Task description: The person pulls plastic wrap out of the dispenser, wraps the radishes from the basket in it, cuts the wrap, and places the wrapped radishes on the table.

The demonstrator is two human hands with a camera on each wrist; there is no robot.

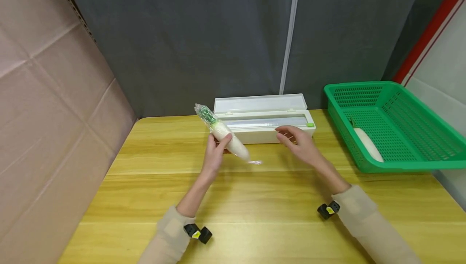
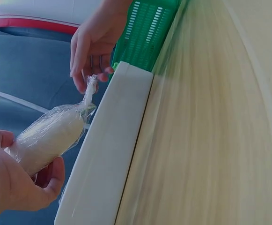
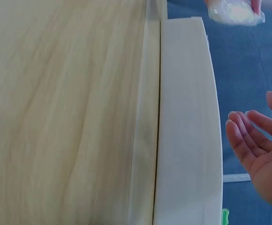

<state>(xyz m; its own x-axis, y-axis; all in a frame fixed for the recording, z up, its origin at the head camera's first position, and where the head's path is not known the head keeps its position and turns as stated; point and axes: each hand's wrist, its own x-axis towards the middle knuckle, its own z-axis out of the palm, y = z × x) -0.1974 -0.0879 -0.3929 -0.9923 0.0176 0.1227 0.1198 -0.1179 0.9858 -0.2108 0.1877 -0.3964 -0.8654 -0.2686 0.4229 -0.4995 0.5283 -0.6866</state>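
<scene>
Gripping the plastic-wrapped white radish [image 1: 221, 129], the left hand [image 1: 213, 157] has the loosely curved right hand [image 1: 300, 144] at its three o'clock.

Downward head view, closer wrists, shared radish [image 1: 237, 147]

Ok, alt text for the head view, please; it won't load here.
A left hand holds a film-wrapped long white radish above a yellow wooden table. The empty right hand is near an open white rectangular box; at right, a green plastic basket holds another white radish.
</scene>
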